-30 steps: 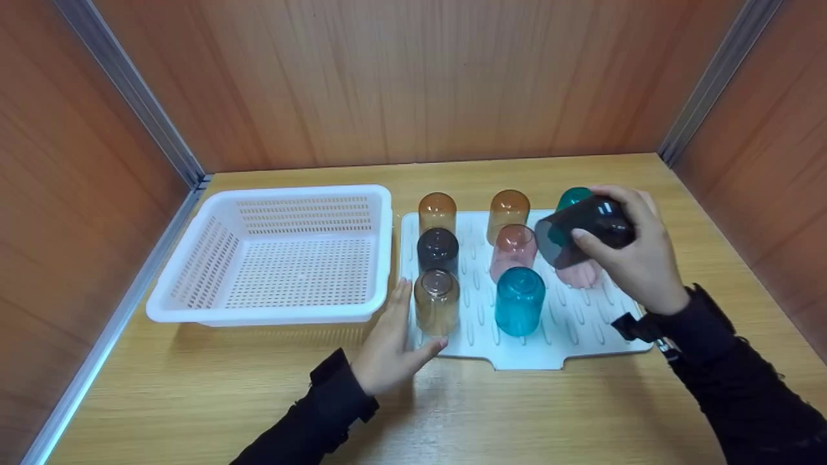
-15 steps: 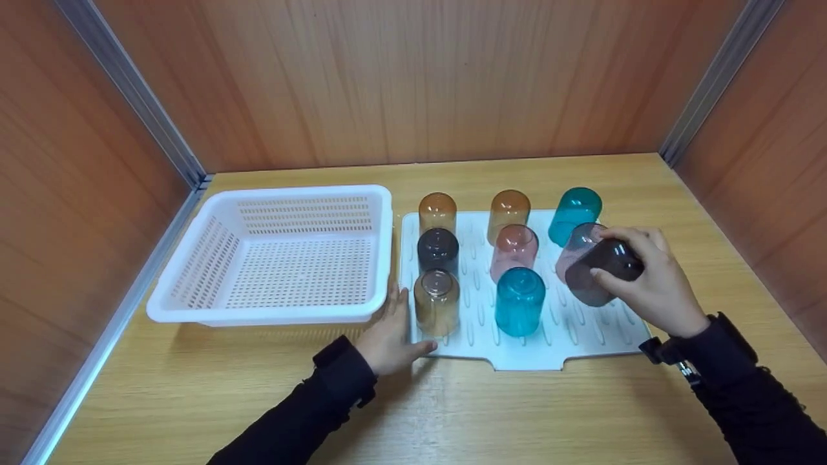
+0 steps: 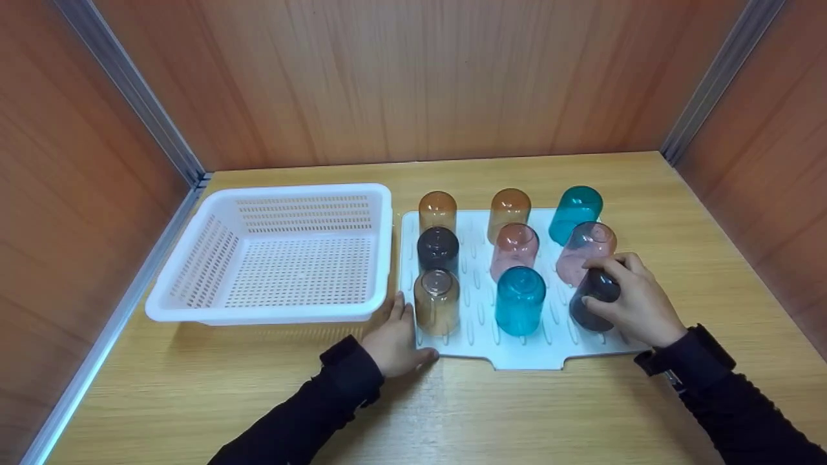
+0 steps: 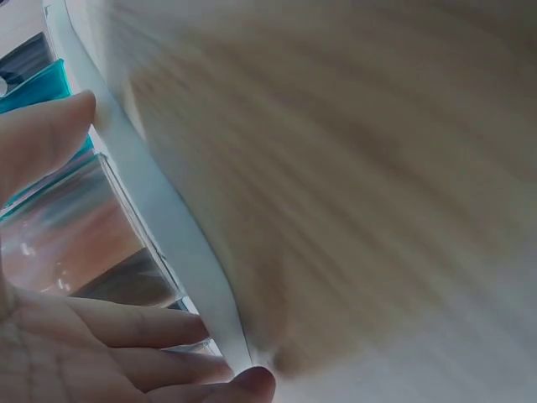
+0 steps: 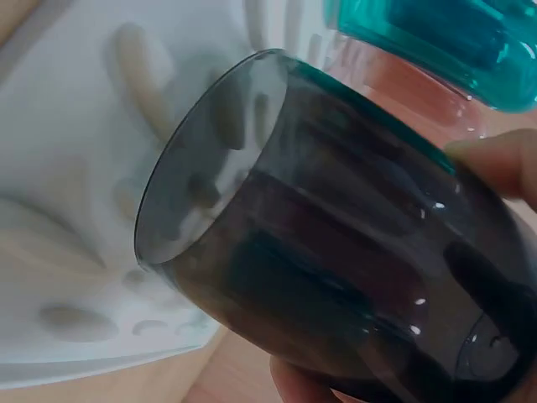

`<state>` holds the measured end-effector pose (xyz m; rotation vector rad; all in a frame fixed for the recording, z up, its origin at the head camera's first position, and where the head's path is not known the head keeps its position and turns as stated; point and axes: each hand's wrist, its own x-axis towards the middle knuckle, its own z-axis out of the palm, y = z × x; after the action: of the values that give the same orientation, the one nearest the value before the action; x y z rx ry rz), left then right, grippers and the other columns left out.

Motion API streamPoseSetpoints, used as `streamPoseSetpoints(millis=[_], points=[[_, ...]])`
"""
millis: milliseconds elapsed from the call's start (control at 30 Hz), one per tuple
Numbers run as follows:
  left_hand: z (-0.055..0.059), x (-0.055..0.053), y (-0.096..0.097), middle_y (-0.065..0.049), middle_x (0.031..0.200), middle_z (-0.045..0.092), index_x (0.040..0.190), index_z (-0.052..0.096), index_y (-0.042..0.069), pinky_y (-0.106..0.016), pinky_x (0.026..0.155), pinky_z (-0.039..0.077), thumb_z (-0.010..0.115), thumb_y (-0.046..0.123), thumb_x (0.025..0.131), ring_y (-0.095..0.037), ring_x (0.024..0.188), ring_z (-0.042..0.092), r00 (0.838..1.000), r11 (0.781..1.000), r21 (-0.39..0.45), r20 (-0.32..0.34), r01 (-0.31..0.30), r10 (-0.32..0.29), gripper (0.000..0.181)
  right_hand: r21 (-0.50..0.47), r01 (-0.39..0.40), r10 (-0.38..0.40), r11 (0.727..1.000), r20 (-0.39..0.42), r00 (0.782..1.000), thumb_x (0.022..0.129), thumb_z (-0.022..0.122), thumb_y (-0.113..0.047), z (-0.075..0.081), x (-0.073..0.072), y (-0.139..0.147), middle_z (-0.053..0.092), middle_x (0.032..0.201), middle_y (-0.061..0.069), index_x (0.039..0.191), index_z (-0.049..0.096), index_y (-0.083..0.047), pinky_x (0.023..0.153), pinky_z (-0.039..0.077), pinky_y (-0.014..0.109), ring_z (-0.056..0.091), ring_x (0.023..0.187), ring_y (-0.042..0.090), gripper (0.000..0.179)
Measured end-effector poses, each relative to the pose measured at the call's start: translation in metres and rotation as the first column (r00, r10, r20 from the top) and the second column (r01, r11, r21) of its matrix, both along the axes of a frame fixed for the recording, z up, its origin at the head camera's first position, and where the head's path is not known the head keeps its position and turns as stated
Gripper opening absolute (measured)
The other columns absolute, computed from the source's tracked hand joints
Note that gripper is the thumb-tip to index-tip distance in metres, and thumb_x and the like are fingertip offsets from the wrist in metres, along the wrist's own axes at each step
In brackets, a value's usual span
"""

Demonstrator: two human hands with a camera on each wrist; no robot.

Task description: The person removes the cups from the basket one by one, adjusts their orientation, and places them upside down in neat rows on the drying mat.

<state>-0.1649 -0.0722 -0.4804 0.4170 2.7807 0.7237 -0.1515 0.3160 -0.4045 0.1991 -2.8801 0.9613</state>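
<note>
My right hand (image 3: 636, 300) grips a dark grey tinted glass (image 3: 589, 312) by its base end, mouth down, over the front right of a white drainer tray (image 3: 526, 356). In the right wrist view the glass's rim is close over the tray's raised ribs, between thumb and fingers. My left hand (image 3: 392, 342) rests at the tray's front left corner, thumb spread and fingers extended along the edge. Beside it stands an upturned pale amber glass (image 3: 437, 303). An upturned pink glass (image 3: 586, 253) is just behind the dark one, with a teal glass (image 3: 576, 214) behind that.
Several more upturned glasses stand in rows on the tray: a blue glass (image 3: 520, 302) and a pink glass (image 3: 515, 252) in the middle, another dark glass (image 3: 438, 248) at left. A white perforated basket (image 3: 268, 314) stands left of the tray on the wooden table (image 3: 452, 413).
My right hand has brought the dark glass forward and down, from over the teal and pink glasses to the tray's front right, turning it mouth down. My left hand has shifted slightly at the corner.
</note>
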Motion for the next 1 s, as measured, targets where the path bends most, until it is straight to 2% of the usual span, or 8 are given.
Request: streamPoseSetpoints(millis=[67, 200, 367, 533, 667, 833, 933, 1000], points=[[0.0, 0.0, 0.0, -0.039, 0.167, 0.014, 0.155, 0.032, -0.02, -0.053, 0.128, 0.025, 0.087, 0.044, 0.084, -0.05, 0.158, 0.017, 1.0, 1.0, -0.006, -0.005, 0.001, -0.001, 0.111, 0.015, 0.005, -0.005, 1.0, -0.004, 1.0, 0.088, 0.08, -0.004, -0.002, 0.0, -0.001, 0.045, 0.136, 0.033, 0.139, 0.061, -0.002, 0.099, 0.048, 0.075, 0.051, 0.122, 0.056, 0.054], [0.002, 0.0, 0.001, -0.039, 0.167, 0.015, 0.155, 0.033, -0.02, -0.051, 0.127, 0.029, 0.087, 0.044, 0.083, -0.049, 0.158, 0.021, 1.0, 1.0, -0.014, -0.01, -0.002, 0.002, 0.11, 0.071, 0.016, -0.016, 0.997, -0.004, 1.0, 0.089, 0.08, -0.007, -0.004, 0.001, -0.005, 0.046, 0.135, 0.033, 0.138, 0.062, -0.006, 0.096, 0.049, 0.077, 0.049, 0.12, 0.055, 0.053], [0.004, 0.002, 0.001, -0.04, 0.167, 0.015, 0.155, 0.033, -0.02, -0.053, 0.128, 0.026, 0.087, 0.046, 0.083, -0.049, 0.158, 0.02, 1.0, 1.0, -0.026, -0.026, 0.003, -0.003, 0.111, 0.137, 0.019, -0.017, 0.99, -0.013, 1.0, 0.089, 0.08, -0.011, -0.006, 0.003, -0.009, 0.047, 0.134, 0.033, 0.139, 0.062, -0.009, 0.093, 0.051, 0.077, 0.048, 0.118, 0.053, 0.053], [0.003, 0.0, 0.001, -0.039, 0.168, 0.016, 0.156, 0.032, -0.018, -0.052, 0.123, 0.035, 0.086, 0.049, 0.084, -0.048, 0.157, 0.024, 1.0, 0.999, -0.043, -0.007, -0.009, 0.009, 0.112, 0.145, 0.025, -0.019, 0.989, -0.044, 0.999, 0.089, 0.082, -0.011, -0.008, 0.003, -0.01, 0.047, 0.136, 0.035, 0.141, 0.062, -0.008, 0.093, 0.051, 0.078, 0.05, 0.118, 0.054, 0.056], [0.011, 0.0, 0.003, -0.039, 0.168, 0.018, 0.157, 0.033, -0.017, -0.051, 0.116, 0.045, 0.086, 0.048, 0.085, -0.048, 0.152, 0.036, 1.0, 0.998, -0.06, 0.008, -0.009, 0.01, 0.11, 0.156, 0.032, -0.024, 0.987, -0.051, 0.998, 0.088, 0.083, -0.012, -0.01, 0.003, -0.009, 0.047, 0.138, 0.036, 0.143, 0.061, -0.009, 0.092, 0.05, 0.079, 0.05, 0.119, 0.055, 0.059], [0.018, 0.003, 0.004, -0.04, 0.167, 0.02, 0.156, 0.035, -0.017, -0.052, 0.11, 0.051, 0.086, 0.048, 0.085, -0.049, 0.144, 0.048, 1.0, 0.998, -0.06, 0.007, -0.006, 0.006, 0.109, 0.162, 0.03, -0.02, 0.986, -0.066, 0.998, 0.089, 0.082, -0.014, -0.01, 0.004, -0.009, 0.046, 0.139, 0.036, 0.146, 0.06, -0.01, 0.09, 0.051, 0.079, 0.05, 0.118, 0.054, 0.061], [0.022, 0.007, 0.004, -0.041, 0.166, 0.02, 0.155, 0.035, -0.019, -0.051, 0.102, 0.056, 0.086, 0.047, 0.085, -0.048, 0.131, 0.061, 1.0, 0.999, -0.054, 0.006, 0.001, -0.001, 0.109, 0.152, 0.019, -0.007, 0.988, -0.076, 0.997, 0.094, 0.079, -0.017, -0.01, 0.005, -0.009, 0.046, 0.141, 0.035, 0.148, 0.059, -0.009, 0.09, 0.052, 0.078, 0.05, 0.118, 0.053, 0.058], [0.031, 0.011, 0.005, -0.042, 0.166, 0.019, 0.154, 0.034, -0.02, -0.049, 0.095, 0.059, 0.087, 0.044, 0.086, -0.046, 0.119, 0.068, 1.0, 0.999, -0.041, 0.023, 0.0, 0.001, 0.107, 0.143, 0.011, 0.001, 0.99, -0.078, 0.997, 0.098, 0.076, -0.02, -0.009, 0.006, -0.009, 0.046, 0.142, 0.035, 0.149, 0.059, -0.009, 0.09, 0.052, 0.076, 0.05, 0.118, 0.052, 0.055]])
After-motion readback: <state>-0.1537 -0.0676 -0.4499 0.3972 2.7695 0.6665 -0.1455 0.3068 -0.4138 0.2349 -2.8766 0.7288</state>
